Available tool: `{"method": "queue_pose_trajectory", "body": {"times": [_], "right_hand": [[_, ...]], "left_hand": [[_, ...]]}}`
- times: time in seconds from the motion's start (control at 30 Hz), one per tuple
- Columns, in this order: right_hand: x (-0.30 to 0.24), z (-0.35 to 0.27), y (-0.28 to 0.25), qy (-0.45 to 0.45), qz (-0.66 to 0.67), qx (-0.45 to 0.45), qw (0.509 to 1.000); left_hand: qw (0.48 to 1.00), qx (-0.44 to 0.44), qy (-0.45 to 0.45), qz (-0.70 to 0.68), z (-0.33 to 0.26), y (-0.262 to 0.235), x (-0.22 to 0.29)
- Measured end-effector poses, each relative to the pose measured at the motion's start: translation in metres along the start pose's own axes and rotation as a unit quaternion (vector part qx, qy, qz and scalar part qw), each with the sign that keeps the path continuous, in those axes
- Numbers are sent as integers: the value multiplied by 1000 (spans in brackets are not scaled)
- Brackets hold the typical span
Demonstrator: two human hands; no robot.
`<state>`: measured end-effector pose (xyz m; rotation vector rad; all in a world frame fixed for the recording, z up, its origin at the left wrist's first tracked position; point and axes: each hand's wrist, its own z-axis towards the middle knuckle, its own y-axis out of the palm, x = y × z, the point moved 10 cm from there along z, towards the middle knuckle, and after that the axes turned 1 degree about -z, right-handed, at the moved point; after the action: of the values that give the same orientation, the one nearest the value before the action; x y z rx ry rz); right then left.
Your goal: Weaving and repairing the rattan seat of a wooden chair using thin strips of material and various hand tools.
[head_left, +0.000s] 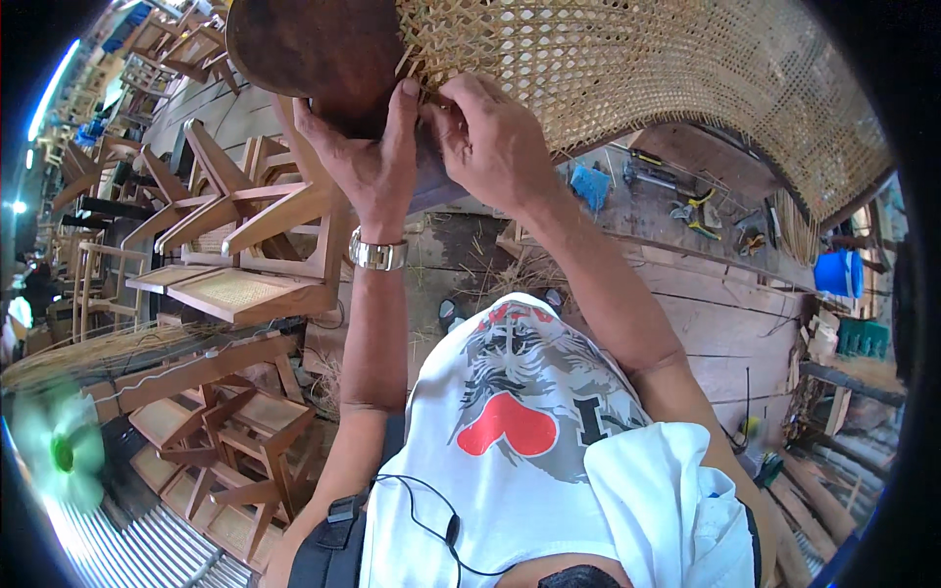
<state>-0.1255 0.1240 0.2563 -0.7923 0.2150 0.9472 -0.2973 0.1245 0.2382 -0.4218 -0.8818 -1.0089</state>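
Observation:
A curved panel of woven cane webbing [608, 64] fills the top of the view, joined to a dark brown wooden frame piece [314, 49] with a rounded end. My left hand [368, 167] grips the lower edge of that wood, its thumb up beside the cane's ragged edge; the fingers behind are partly hidden. Right beside it, my right hand [490, 142] has thumb and forefinger pinched at the same edge, where loose cane strands [417, 59] stick out. The strand between those fingertips is mostly covered.
Below the panel, a wooden bench [637, 211] holds pliers [696, 211], other hand tools and a blue piece [591, 186]. A blue bucket [839, 273] hangs at right. Unfinished wooden chairs [255, 216] are stacked at left, above a spinning fan [64, 453]. Cane scraps litter the floor.

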Motion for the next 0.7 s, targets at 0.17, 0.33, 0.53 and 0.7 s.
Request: {"method": "queue_pose_trajectory", "body": {"times": [0.17,0.33,0.53,0.7], "right_hand": [[1,15,1,-16,-13,-17,1000],[-3,23,5,-65,-38,-50,996],[1,29,4,-53,6,-68,996],[3,25,7,-49,-1,-77,996]], "left_hand": [[1000,-11,-2,-14,-5,-3,-2],[1000,1,-8,-16,-2,-5,-6],[1000,17,-15,-15,-2,-3,-3],[997,28,-30,-68,-2,3,-2]]}}
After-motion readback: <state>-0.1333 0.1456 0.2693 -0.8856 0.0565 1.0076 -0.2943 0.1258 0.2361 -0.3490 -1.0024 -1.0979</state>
